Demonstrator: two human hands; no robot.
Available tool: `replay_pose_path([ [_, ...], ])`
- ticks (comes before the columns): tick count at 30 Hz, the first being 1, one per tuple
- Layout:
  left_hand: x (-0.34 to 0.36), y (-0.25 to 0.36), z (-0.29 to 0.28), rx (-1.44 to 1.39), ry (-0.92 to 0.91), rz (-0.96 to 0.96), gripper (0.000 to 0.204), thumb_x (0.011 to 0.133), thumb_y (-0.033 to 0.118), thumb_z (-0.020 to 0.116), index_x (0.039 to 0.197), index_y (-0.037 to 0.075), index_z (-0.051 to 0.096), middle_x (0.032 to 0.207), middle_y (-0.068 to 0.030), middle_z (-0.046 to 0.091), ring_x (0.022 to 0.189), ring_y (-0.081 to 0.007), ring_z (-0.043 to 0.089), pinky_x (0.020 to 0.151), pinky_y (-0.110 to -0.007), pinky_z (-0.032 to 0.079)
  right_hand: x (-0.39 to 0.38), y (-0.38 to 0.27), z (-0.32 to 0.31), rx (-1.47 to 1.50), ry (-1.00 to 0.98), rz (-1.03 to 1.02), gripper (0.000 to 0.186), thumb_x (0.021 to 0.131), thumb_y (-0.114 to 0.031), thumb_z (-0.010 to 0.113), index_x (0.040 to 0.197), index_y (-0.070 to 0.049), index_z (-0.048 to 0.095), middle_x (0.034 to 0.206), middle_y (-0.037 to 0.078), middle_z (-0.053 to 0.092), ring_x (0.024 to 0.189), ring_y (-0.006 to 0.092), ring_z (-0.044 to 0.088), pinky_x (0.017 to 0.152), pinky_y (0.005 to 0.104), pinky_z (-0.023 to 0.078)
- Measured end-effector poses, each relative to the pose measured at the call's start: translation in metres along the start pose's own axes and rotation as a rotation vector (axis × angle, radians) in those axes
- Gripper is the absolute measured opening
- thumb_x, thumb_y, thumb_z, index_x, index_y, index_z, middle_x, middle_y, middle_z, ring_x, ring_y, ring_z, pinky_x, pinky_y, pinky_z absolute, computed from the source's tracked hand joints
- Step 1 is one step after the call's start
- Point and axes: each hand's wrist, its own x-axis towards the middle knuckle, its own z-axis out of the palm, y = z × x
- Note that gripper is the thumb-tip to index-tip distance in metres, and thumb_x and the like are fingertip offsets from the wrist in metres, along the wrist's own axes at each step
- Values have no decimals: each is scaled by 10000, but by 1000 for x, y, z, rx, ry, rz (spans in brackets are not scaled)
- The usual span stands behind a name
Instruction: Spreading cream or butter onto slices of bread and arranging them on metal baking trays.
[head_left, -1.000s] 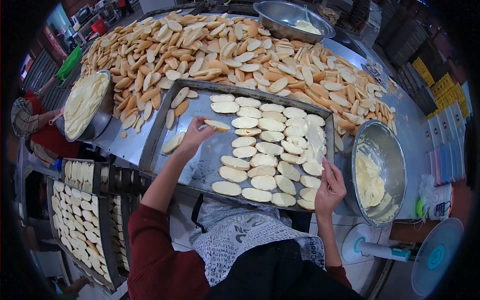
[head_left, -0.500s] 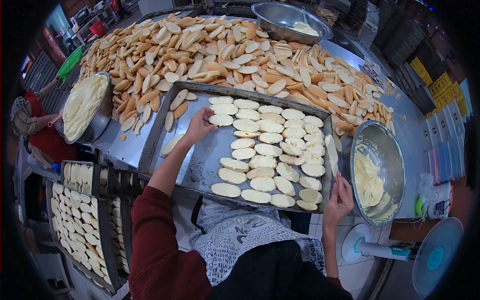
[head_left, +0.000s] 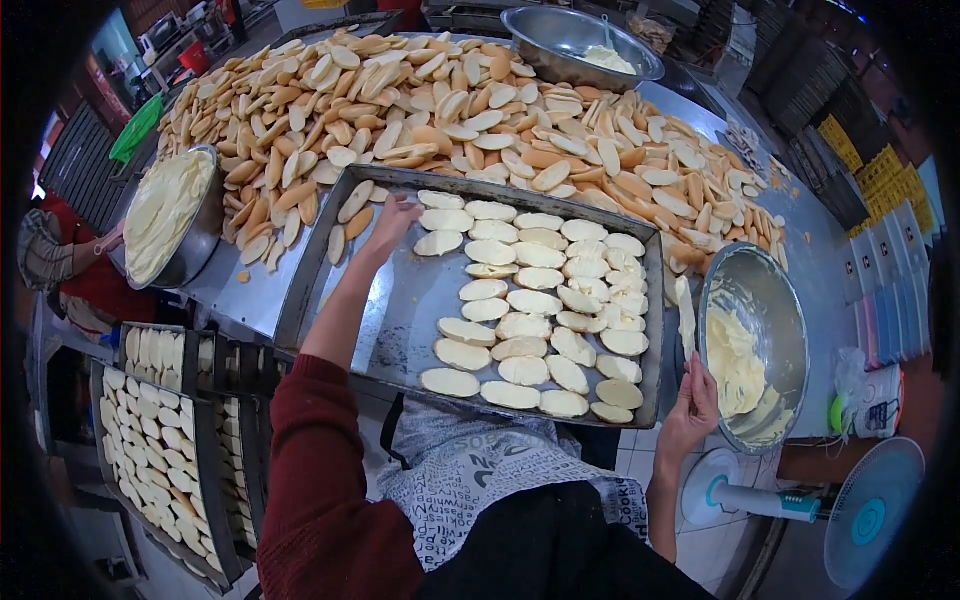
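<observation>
A dark metal baking tray (head_left: pixel 470 397) lies before me, with rows of oval bread slices coated in pale cream. Near its upper left corner is my left hand (head_left: pixel 392 228), empty, fingers loosely apart, just left of a coated bread slice (head_left: pixel 438 243). A few loose bread slices (head_left: pixel 356 201) lie in that corner. My right hand (head_left: pixel 692 408) grips a spreading spatula (head_left: pixel 686 315), its blade smeared with cream, upright between the tray's right edge and a steel bowl (head_left: pixel 790 300) of cream. My left forearm covers part of the tray's left side.
A large heap of bread slices (head_left: pixel 430 100) fills the table's far side. Another cream bowl (head_left: pixel 170 215) stands at left, a third steel bowl (head_left: pixel 560 60) at the back. Filled trays (head_left: pixel 160 460) are stacked lower left, a fan (head_left: pixel 868 515) lower right. Another person's arm (head_left: pixel 85 255) shows at left.
My left hand has let go of the coated slice and moved left toward the loose slices. My right hand has shifted right with the spatula, toward the cream bowl.
</observation>
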Motion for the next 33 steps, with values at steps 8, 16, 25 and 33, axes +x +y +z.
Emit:
replay_pose_path([
  [8, -69, 37, 8, 868, -114, 352, 635, 636, 183, 837, 1118, 44, 449, 987, -140, 570, 922, -283, 567, 789, -374, 471, 5, 6, -6, 15, 59, 37, 269, 905, 42, 535, 1157, 31, 625, 1089, 126, 626, 952, 185, 610, 870, 286, 484],
  [16, -68, 29, 20, 807, -41, 460, 536, 631, 87, 795, 1042, 50, 453, 1012, -159, 572, 993, -338, 543, 801, -431, 454, 4, 4, -4, 30, 51, 17, 291, 910, 26, 539, 1193, 22, 607, 1094, 121, 619, 953, 188, 607, 883, 282, 474],
  [25, -117, 32, -90, 1360, -162, -105, 511, 643, 154, 793, 1060, 60, 513, 993, -164, 616, 952, -363, 592, 802, -453, 486, 46, 51, -82, -308, 100, 47, 314, 942, -57, 501, 1241, -58, 597, 1029, 137, 667, 904, 174, 622, 841, 290, 464],
  [33, -153, 20, -93, 1032, 58, 178, 358, 729, 104, 725, 1001, 75, 494, 905, -144, 573, 885, -324, 597, 761, -403, 493, 101, 96, -94, -1041, -513, 123, 275, 757, -87, 617, 1002, -146, 726, 777, 146, 683, 727, 278, 674, 688, 362, 507],
])
